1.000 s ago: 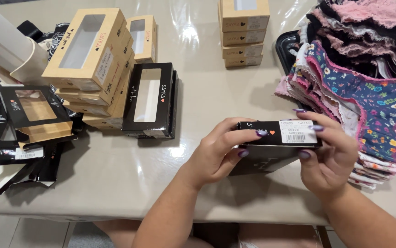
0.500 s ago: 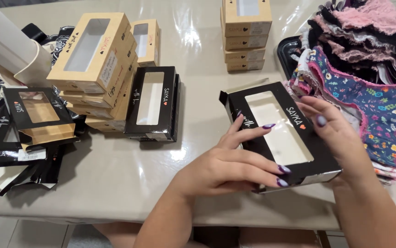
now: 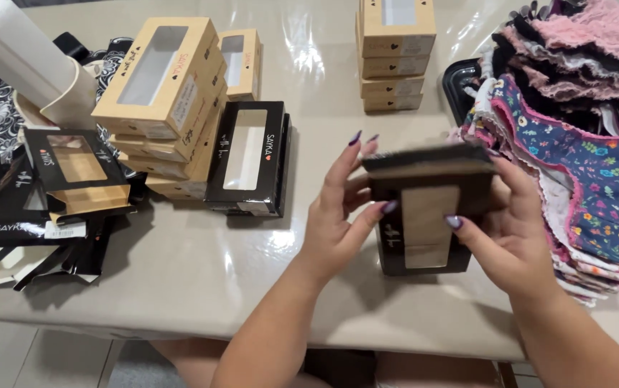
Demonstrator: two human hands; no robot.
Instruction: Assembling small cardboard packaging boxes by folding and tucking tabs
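Both my hands hold a black window box (image 3: 424, 208) above the beige table (image 3: 201, 273), upright with its clear window facing me. My left hand (image 3: 342, 215) grips its left side, thumb across the front. My right hand (image 3: 510, 230) holds the right side, thumb on the window's edge. The box is slightly blurred. A stack of black window boxes (image 3: 248, 158) lies to the left of my hands.
Tan window boxes are stacked at left (image 3: 165, 108) and at the far middle (image 3: 395, 54). Flat black box blanks (image 3: 43, 208) lie at the left edge beside a white roll (image 3: 15, 50). A pile of folded floral and lace underwear (image 3: 582, 144) fills the right.
The black box was turned from end-on to lying flat with its window up, and now stands upright in both hands, lifted off the table.
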